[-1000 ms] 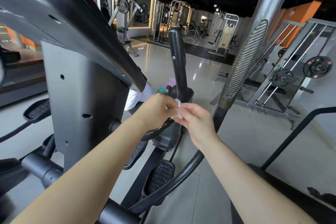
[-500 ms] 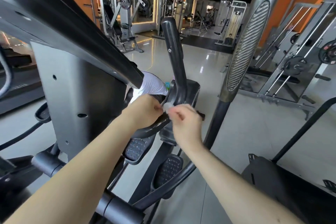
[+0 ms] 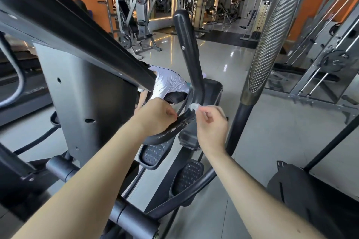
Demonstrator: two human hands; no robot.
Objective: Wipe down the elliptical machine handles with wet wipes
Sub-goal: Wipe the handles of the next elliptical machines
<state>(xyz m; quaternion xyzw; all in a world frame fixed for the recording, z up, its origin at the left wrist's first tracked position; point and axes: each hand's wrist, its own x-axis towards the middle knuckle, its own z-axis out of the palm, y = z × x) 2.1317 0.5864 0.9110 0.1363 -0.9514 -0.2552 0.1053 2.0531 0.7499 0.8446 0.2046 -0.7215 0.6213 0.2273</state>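
Where the curved handle (image 3: 174, 125) of the elliptical machine bends up into the upright handle (image 3: 189, 54), a small crumpled wet wipe (image 3: 194, 106) is pinched between the thumb and forefinger of the right hand (image 3: 211, 128) and is held against the black bar at that bend. The remaining fingers of this hand are curled in towards the palm. The left hand (image 3: 157, 116) is set on the same curved handle, just left of the wipe, with its fingers (image 3: 171, 112) curled tight. Whether they are closed round the bar or merely laid on it cannot be told, since the bar is hidden beneath the hand. Pale scuffed streaks are seen along the curved handle between the two hands. Two studded black pedals (image 3: 155, 153) are seen below the hands, and a silver arm (image 3: 272, 39) with a ribbed grip is seen to the right. On the far side of the handles, a person in a white shirt (image 3: 169, 83) is bent low over the glossy floor (image 3: 223, 60).
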